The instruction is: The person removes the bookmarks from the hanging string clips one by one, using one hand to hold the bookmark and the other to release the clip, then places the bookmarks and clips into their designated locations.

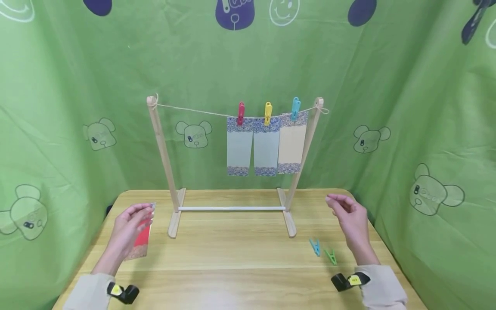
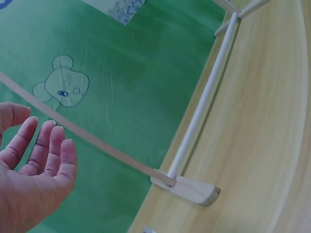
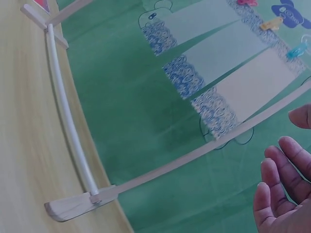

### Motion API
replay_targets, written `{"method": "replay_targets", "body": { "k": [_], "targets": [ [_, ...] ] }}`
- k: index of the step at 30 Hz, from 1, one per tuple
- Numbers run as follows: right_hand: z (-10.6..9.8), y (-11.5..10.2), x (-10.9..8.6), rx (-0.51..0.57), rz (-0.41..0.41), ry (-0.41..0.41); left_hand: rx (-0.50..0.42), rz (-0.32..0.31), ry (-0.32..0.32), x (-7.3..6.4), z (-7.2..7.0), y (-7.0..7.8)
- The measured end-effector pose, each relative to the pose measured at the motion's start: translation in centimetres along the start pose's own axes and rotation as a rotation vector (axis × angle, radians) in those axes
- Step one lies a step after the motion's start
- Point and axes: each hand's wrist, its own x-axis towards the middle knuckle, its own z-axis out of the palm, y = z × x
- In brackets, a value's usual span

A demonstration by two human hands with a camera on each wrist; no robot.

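Observation:
My left hand [image 1: 129, 224] hovers over the left side of the table, fingers loosely bent and holding nothing. Partly covered by it in the head view, a red patterned card [image 1: 142, 237] lies on the table. My right hand [image 1: 351, 219] is raised on the right side, likewise empty with relaxed fingers. Nearest to it on the tabletop are a blue clothespin [image 1: 315, 247] and a green clothespin [image 1: 331, 256]. Three cards hang from a string [image 1: 193, 110]: two pale blue ones, the left card [image 1: 238, 148] and the middle card [image 1: 265, 148], and a cream card [image 1: 291, 144].
Red [image 1: 241, 113], yellow [image 1: 268, 113] and blue [image 1: 296, 108] clothespins clip the cards. A wooden stand's left post [image 1: 162, 150] and right post [image 1: 311, 140] carry the string, with a white bar [image 1: 232, 208] low between them. Green curtains [image 1: 248, 56] surround the wooden table [image 1: 232, 254].

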Motion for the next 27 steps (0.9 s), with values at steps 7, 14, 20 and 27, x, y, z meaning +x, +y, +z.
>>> {"method": "replay_targets", "body": {
  "k": [7,14,20,27],
  "targets": [
    [0.0,-1.6,0.1,0.046,-0.039,-0.025,0.040,0.009,-0.028,0.2,0.9,1.1],
    [-0.1,-3.1,0.5,0.052,-0.138,-0.054,0.051,0.056,-0.063,1.1,2.1,2.3],
    [-0.1,-3.9,0.7,-0.021,-0.237,-0.153,0.123,0.050,-0.077,1.3,3.1,2.9],
    [0.3,-4.9,1.0,-0.020,-0.272,-0.206,0.165,0.030,-0.086,1.3,4.3,3.5]
  ]
}}
